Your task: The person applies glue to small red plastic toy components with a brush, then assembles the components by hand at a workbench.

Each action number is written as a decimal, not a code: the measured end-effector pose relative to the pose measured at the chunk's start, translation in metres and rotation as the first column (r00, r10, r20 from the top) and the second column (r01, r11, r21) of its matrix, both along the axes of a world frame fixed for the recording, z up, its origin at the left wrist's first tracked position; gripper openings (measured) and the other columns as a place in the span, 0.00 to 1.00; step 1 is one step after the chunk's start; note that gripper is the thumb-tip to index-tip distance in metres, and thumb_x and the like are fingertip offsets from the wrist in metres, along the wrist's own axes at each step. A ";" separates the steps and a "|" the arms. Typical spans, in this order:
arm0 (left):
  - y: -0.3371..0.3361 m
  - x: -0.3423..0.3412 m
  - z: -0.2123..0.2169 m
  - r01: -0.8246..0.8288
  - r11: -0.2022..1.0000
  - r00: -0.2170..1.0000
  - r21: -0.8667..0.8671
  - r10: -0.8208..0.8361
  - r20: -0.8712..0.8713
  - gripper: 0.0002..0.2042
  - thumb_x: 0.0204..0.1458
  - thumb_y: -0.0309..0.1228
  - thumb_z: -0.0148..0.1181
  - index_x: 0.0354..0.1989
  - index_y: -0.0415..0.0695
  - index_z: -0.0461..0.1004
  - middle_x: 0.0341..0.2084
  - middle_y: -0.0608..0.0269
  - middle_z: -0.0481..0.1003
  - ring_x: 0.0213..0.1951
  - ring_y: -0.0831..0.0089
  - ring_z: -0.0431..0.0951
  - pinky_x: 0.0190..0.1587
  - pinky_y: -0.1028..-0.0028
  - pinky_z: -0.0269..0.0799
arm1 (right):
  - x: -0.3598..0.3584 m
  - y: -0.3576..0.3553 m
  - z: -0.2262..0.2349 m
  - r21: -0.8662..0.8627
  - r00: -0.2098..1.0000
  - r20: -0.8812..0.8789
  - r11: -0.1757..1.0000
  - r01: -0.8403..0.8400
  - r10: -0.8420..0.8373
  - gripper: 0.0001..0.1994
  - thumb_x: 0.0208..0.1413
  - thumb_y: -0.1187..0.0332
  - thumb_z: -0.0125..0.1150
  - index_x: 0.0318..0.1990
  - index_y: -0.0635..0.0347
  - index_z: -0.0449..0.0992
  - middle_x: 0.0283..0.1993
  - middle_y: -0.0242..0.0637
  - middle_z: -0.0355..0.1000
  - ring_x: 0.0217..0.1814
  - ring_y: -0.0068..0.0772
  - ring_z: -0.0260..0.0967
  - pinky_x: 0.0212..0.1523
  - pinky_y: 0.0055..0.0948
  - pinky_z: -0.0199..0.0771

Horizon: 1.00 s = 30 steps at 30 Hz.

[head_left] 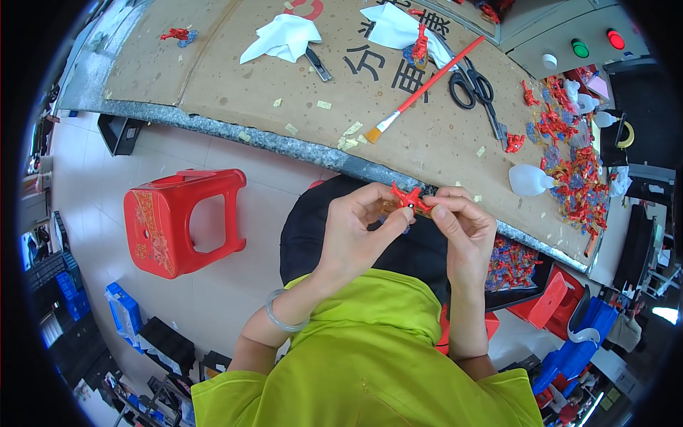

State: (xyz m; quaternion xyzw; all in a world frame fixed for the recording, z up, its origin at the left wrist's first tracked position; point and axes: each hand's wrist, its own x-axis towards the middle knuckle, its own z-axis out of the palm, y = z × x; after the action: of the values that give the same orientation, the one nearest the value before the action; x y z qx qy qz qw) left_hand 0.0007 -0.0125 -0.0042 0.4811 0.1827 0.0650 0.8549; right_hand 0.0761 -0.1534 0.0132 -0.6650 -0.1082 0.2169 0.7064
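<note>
Over my lap, just off the table's front edge, I hold a small red plastic figurine (407,197) with some bluish, see-through and yellowish parts. My left hand (354,229) grips it from the left, thumb pressed against its underside. On the other side my right hand (466,226) has thumb and forefinger pinched at the figurine's right end; whatever tiny part lies between them is hidden. A large heap of similar figurines (576,178) lies at the table's right, next to a white squeeze bottle (528,180).
Cardboard (235,92) covers the stone-edged table. On it lie a red-handled brush (427,89), black scissors (477,89), a cutter knife (318,65), white cloths (282,37) and yellowish scraps. A red stool (185,224) stands left; a black tray (516,263) of figurines sits below the table edge.
</note>
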 end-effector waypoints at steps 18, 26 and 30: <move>0.019 -0.015 0.000 -0.208 0.870 0.974 0.447 0.228 0.008 0.05 0.48 0.16 0.57 0.34 0.34 0.71 0.28 0.67 0.72 0.31 0.84 0.68 0.37 0.83 0.65 | 0.084 0.118 0.009 -0.618 0.773 0.630 0.648 0.445 0.070 0.26 0.43 0.72 0.67 0.44 0.77 0.57 0.23 0.53 0.72 0.29 0.55 0.73 0.32 0.40 0.73; 0.029 -0.018 -0.006 -0.296 0.835 0.950 0.464 0.309 0.051 0.05 0.44 0.19 0.59 0.29 0.34 0.72 0.22 0.63 0.74 0.22 0.82 0.69 0.25 0.81 0.65 | 0.074 0.087 0.034 -0.532 0.929 0.367 0.811 0.244 -0.039 0.13 0.52 0.73 0.56 0.42 0.74 0.66 0.25 0.45 0.71 0.21 0.30 0.71 0.19 0.21 0.69; 0.030 -0.017 -0.006 -0.285 0.814 0.954 0.507 0.291 0.069 0.05 0.43 0.21 0.60 0.28 0.35 0.72 0.20 0.63 0.73 0.20 0.81 0.69 0.22 0.80 0.64 | 0.030 0.073 0.059 0.077 0.943 0.319 0.994 0.075 -0.096 0.07 0.59 0.75 0.49 0.42 0.68 0.64 0.31 0.41 0.69 0.23 0.23 0.68 0.21 0.18 0.70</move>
State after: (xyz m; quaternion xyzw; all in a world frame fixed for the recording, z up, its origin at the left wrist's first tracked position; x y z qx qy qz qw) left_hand -0.0159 0.0172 -0.0102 0.6575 0.2348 0.2368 0.6757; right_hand 0.1062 -0.0801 0.0719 -0.6725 -0.2000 0.0711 0.7090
